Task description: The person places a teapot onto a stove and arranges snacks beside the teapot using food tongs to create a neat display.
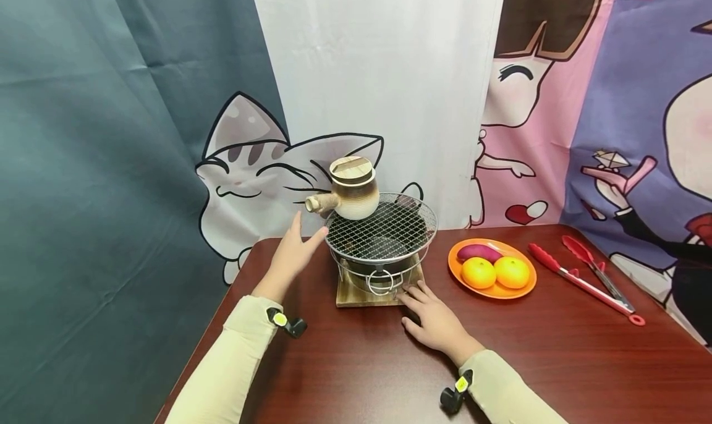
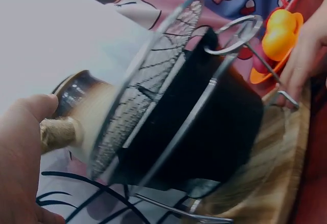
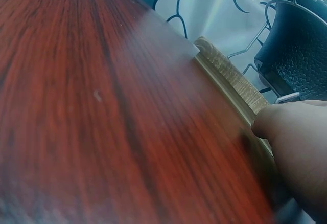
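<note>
A small clay teapot (image 1: 356, 204) with a brown-to-cream body and a wooden lid (image 1: 350, 166) sits at the left of a round wire grill mesh (image 1: 392, 232). Its stubby side handle (image 1: 321, 203) points left. Below the mesh is a black stove (image 2: 204, 121) in a wire frame, on a wooden board (image 1: 356, 298). My left hand (image 1: 293, 251) is spread just below the handle, thumb and fingers apart, holding nothing. At the board's front right corner, my right hand (image 1: 436, 322) rests with extended fingers close to the wire frame.
Right of the stove, an orange plate (image 1: 500, 293) bears two oranges (image 1: 478, 273) and a purple sweet potato (image 1: 479, 253). Red-tipped tongs (image 1: 589, 282) lie farther right on the brown table (image 1: 345, 374). A cartoon-printed curtain (image 1: 384, 72) hangs close behind the table.
</note>
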### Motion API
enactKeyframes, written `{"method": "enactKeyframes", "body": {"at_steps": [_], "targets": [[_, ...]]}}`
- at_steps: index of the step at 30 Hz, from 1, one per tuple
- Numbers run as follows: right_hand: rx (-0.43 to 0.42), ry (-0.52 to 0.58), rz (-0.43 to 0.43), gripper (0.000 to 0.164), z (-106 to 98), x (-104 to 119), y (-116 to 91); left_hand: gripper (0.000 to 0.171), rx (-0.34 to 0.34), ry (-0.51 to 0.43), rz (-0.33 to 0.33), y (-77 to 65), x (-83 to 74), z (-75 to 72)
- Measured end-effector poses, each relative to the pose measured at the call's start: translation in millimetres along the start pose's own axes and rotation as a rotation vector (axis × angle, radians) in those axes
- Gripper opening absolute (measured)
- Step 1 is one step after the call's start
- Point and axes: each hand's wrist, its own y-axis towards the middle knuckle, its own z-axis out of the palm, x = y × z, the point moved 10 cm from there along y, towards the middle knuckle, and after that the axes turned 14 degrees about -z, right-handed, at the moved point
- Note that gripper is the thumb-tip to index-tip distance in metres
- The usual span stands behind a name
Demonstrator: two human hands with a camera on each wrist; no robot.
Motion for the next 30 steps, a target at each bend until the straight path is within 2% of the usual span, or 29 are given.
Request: {"method": "enactKeyframes", "body": {"at_steps": [3, 9, 16, 22, 30], "targets": [[0.013, 0.005, 0.010, 0.050, 2, -1, -1, 0.102, 0.010, 0.037, -0.020, -6.0, 12.7, 12.0], [0.008, 0.006, 0.005, 0.050, 2, -1, -2, 0.101, 0.032, 0.073, 0.000, -18.1, 26.3, 35.3], [0.000, -0.003, -0.007, 0.050, 2, -1, -1, 0.089, 0.049, -0.004, 0.009, -27.8, 35.8, 45.4], [0.004, 0.003, -0.004, 0.050, 2, -1, 0, 0.086, 0.066, -0.003, 0.041, -33.7, 39.5, 54.6], [0.003, -0.002, -0.001, 0.050, 1, -1, -1, 0.086, 0.080, 0.050, 0.040, -43.0, 48.1, 72.1]]}}
